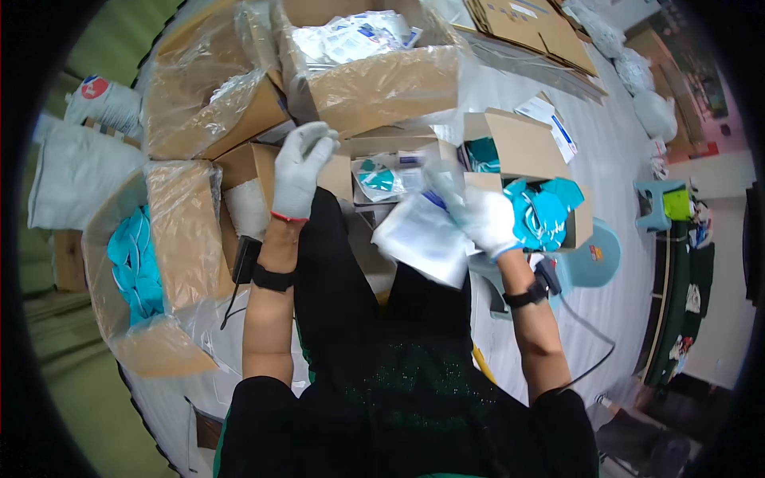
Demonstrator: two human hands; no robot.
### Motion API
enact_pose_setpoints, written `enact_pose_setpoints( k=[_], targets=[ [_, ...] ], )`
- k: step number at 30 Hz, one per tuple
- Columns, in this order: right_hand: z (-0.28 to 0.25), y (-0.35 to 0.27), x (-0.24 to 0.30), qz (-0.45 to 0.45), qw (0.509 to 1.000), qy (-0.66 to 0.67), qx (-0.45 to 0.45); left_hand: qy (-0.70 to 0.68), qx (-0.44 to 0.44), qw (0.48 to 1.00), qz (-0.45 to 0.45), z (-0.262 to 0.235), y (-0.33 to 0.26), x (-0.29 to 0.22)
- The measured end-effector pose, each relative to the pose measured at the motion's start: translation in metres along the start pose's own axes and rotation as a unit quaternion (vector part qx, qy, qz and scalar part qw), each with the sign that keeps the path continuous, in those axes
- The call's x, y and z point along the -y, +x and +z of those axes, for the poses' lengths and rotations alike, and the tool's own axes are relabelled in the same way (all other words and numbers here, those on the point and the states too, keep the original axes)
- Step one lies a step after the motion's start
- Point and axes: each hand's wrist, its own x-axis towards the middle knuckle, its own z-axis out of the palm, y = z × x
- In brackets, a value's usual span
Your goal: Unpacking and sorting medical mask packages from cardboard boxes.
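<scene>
My right hand, in a white glove, grips a clear plastic packet with white and blue contents. Motion smears the packet and the fingers around it. Raised at the left, my left hand wears a white glove with a red cuff; its fingers are bent and apart, with nothing seen in them. Between the hands stands a small carton holding a packet with teal contents. Just right of my right hand, a carton is filled with teal folded items.
Ahead are a large lined carton of white packets and another plastic-lined carton. At the left stands a carton of teal items. A light-blue stool is at the right. Cables hang from both wrist straps.
</scene>
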Motion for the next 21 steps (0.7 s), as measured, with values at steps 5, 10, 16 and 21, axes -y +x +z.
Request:
enact_pose_setpoints(
  k=[5,10,16,21],
  targets=[
    [-0.015,-0.035,-0.005,0.136,0.972,0.186,0.041,0.106,0.097,0.99,0.0,0.031,-0.026,0.01],
    [-0.039,-0.064,0.001,0.014,0.95,0.306,-0.052,0.252,0.297,0.921,0.024,0.081,-0.046,0.0],
    [-0.025,-0.097,-0.001,0.076,0.922,0.358,-0.129,0.181,0.37,0.91,-0.047,0.103,-0.073,-0.011],
    [-0.033,-0.101,0.008,0.112,0.871,0.479,-0.002,0.398,0.378,0.836,-0.02,0.099,-0.077,-0.012]
  ],
)
